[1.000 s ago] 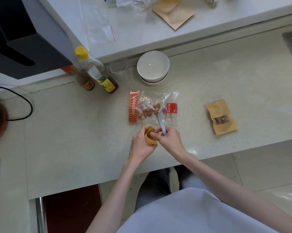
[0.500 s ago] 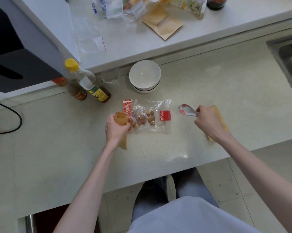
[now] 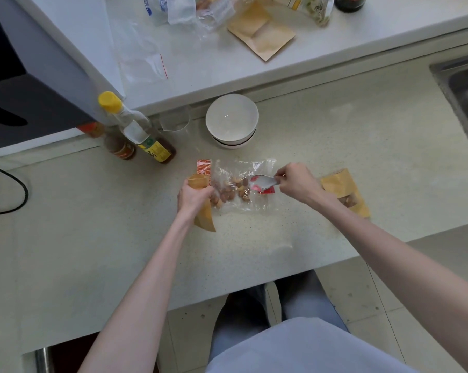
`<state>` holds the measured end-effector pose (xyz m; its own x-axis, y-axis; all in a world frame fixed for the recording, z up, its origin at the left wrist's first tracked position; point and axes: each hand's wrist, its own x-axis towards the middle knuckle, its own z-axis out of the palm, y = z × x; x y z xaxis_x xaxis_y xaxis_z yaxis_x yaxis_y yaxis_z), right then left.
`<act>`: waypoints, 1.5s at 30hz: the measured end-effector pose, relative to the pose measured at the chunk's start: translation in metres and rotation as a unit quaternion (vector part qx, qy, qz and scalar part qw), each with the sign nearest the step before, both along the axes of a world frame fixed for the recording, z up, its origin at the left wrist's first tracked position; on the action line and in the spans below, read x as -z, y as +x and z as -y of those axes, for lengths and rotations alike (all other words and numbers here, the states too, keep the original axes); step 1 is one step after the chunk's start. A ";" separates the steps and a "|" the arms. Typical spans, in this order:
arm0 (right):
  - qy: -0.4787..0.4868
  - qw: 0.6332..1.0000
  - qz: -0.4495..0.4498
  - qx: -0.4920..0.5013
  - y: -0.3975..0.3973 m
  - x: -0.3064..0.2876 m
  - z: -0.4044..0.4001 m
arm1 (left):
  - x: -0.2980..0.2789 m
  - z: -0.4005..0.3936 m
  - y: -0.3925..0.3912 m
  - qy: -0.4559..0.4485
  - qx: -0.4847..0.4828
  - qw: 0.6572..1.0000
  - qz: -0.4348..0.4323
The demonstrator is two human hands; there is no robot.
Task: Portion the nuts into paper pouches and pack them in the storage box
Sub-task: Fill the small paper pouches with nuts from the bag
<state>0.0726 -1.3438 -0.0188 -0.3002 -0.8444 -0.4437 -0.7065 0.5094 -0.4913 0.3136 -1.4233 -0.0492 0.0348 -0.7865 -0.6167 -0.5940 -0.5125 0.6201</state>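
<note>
left fingers [image 3: 197,193] clench a tan paper pouch [image 3: 204,214]; right fingers [image 3: 281,175] pinch a white spoon [image 3: 263,181] over bagged nuts [image 3: 228,192].

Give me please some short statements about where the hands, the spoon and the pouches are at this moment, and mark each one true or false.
1. The left hand holds a paper pouch beside the clear nut bag. True.
2. The right hand is empty. False: it holds a white spoon whose bowl is over the open end of the nut bag.
3. A second pouch with nuts showing in its window lies on the counter to the right of the right hand. True.
4. The white bowl is full of nuts. False: it looks empty.
5. The nut bag stands upright. False: it lies flat on the counter.
</note>
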 end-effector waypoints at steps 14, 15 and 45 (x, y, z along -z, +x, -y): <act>0.012 0.998 -0.016 0.060 -0.028 -0.003 -0.022 | 0.007 -0.015 0.014 -0.024 -0.009 0.998 -0.054; 0.016 0.998 -0.013 0.055 -0.026 -0.003 -0.021 | 0.007 -0.014 0.014 -0.023 -0.008 0.998 -0.053; -0.044 0.996 -0.026 0.074 -0.008 -0.015 -0.008 | -0.019 -0.023 0.014 -0.051 -0.005 0.987 -0.152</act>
